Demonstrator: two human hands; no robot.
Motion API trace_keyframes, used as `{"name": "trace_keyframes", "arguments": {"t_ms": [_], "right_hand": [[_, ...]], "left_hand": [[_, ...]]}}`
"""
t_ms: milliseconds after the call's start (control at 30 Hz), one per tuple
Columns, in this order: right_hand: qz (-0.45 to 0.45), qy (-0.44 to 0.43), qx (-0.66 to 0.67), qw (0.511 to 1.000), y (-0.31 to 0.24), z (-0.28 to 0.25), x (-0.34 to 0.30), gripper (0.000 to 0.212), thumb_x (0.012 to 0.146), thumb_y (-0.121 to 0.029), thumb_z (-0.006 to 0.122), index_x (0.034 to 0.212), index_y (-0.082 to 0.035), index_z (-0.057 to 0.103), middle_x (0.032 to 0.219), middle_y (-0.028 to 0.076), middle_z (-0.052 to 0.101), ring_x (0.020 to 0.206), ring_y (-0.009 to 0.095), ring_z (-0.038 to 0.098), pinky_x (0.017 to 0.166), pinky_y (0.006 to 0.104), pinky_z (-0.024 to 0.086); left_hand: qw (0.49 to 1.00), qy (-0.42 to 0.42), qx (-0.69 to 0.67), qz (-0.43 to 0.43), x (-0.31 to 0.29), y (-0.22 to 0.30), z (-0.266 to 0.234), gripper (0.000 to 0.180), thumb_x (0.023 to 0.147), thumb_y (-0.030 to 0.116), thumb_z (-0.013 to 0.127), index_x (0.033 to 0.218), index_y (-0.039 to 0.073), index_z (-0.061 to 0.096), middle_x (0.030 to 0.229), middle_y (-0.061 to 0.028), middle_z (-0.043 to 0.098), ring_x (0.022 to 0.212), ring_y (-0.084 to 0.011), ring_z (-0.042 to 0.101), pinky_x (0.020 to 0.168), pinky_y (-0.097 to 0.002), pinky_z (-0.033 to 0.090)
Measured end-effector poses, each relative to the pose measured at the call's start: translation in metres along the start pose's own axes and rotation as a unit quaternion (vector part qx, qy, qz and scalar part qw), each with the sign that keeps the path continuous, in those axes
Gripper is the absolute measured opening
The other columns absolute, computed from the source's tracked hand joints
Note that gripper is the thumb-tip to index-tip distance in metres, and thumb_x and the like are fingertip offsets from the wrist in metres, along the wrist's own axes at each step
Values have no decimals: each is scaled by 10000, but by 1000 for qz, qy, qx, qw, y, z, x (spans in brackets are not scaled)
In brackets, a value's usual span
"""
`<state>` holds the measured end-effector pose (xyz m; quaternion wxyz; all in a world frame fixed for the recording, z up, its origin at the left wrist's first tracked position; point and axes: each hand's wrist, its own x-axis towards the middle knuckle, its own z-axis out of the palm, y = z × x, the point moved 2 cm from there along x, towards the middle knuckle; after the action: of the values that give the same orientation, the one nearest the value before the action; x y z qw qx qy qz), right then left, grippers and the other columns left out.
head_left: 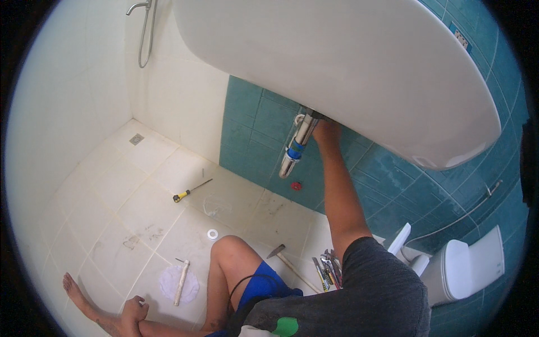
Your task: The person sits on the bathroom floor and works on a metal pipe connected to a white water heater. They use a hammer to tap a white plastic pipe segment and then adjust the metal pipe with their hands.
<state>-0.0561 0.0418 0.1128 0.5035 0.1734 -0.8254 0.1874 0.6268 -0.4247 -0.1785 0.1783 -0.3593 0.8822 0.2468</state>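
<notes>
My right hand [327,133] reaches up beneath the white washbasin [337,73]. It is beside the top of a chrome drain pipe [304,132], which has a blue band [295,149] partway down. The basin and pipe hide its fingers, so I cannot see its grip. My left hand [135,310] rests low over my bent left leg at the lower left, fingers loosely curled with nothing visible in them. A red valve handle [296,186] sticks out from the teal wall below the pipe.
On the tiled floor lie a yellow-and-black screwdriver [182,196], a white ring [212,235], a white tube [182,281] on a pale sheet [167,283], a hammer [292,265] and several hand tools [325,272]. A toilet [457,269] stands at right; a floor drain [136,139] is far left.
</notes>
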Motion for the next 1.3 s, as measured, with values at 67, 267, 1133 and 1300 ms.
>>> {"name": "trace_keyframes", "arguments": {"t_ms": [67, 267, 1133, 1300], "right_hand": [[-45, 19, -86, 995, -14, 1, 3, 418, 965, -399, 546, 1216, -69, 598, 1178, 179, 645, 1052, 324, 636, 834, 459, 526], [-85, 47, -164, 982, -17, 5, 15, 466, 960, -429, 560, 1263, -77, 583, 1238, 189, 627, 1118, 335, 616, 891, 471, 516], [-134, -72, -164, 975, -47, -32, 13, 666, 868, -527, 636, 1417, -168, 525, 1472, 130, 492, 1347, 375, 463, 1102, 546, 389], [-97, 1, -154, 983, 12, 8, 33, 736, 878, -589, 588, 1474, -178, 455, 1552, 117, 401, 1414, 360, 386, 1148, 535, 344]], "left_hand": [[1000, 6, 9, 10, -2, -6, 2, 404, 805, 275, 687, 1102, 1, 695, 932, -234, 728, 924, -391, 707, 861, -439, 562], [1000, 1, 18, -6, 1, -4, 4, 398, 828, 312, 692, 1111, 32, 707, 952, -226, 732, 931, -382, 714, 867, -436, 569], [1000, -3, 8, -24, -15, -9, 5, 399, 802, 260, 701, 1110, 6, 694, 937, -222, 730, 937, -380, 707, 870, -438, 560], [1000, 13, 5, 2, 8, 9, 0, 411, 812, 287, 710, 1117, 12, 701, 951, -230, 732, 924, -372, 718, 867, -431, 568]]}}
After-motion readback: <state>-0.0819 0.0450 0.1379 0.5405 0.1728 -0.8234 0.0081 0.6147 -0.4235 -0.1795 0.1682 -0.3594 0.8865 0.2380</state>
